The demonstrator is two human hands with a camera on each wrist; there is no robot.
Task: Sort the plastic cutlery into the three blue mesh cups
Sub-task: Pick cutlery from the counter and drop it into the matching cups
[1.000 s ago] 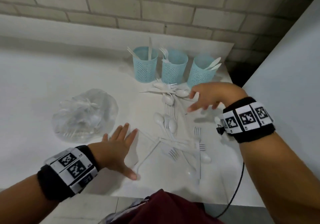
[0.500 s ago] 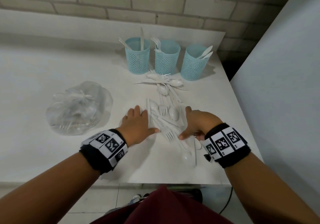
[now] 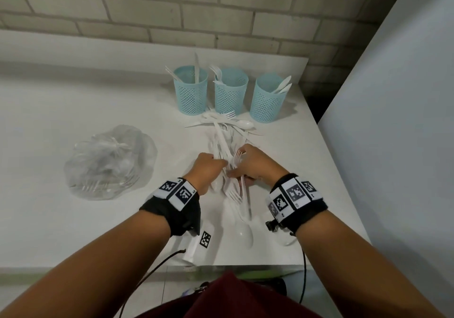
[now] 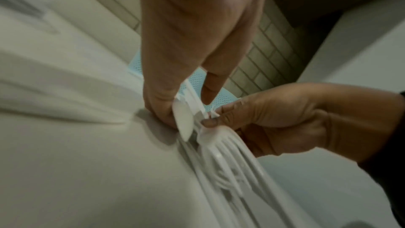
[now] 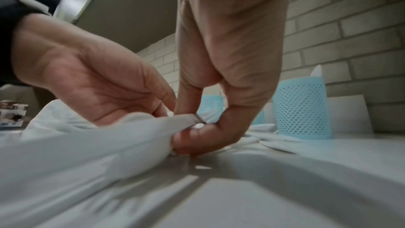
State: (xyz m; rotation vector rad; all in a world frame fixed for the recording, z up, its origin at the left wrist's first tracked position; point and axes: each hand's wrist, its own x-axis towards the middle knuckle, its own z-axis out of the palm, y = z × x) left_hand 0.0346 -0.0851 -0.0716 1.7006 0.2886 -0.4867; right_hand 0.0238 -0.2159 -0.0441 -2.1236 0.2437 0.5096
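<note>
A pale brick wall stands behind a white tabletop (image 3: 73,219), with a grey panel on the right side. At the far left lies a clear plastic bag (image 3: 110,161), tied, with some cutlery inside it. Next comes the left hand (image 3: 207,169), with its fingers (image 4: 160,110) curled down and pinching one side of a bundle of cutlery (image 3: 229,167) against the tabletop. The bundle is white forks, spoons and knives mixed together, lying in the middle of the tabletop, and some of it runs on toward the cups. The right hand (image 3: 254,164) meets it from the other side; its thumb and fingers (image 5: 203,134) are also closed around the same pieces. Behind the hands stand three blue mesh cups (image 3: 229,91) in a row, well apart from the hands, each with a few pieces already in it.

I judge that the step is gathering the loose pieces into one pile, so most of the sorting is not yet done. The next move needs to separate one kind from the bundle and carry it to the matching cup, without dragging the tangled neighbours.
</note>
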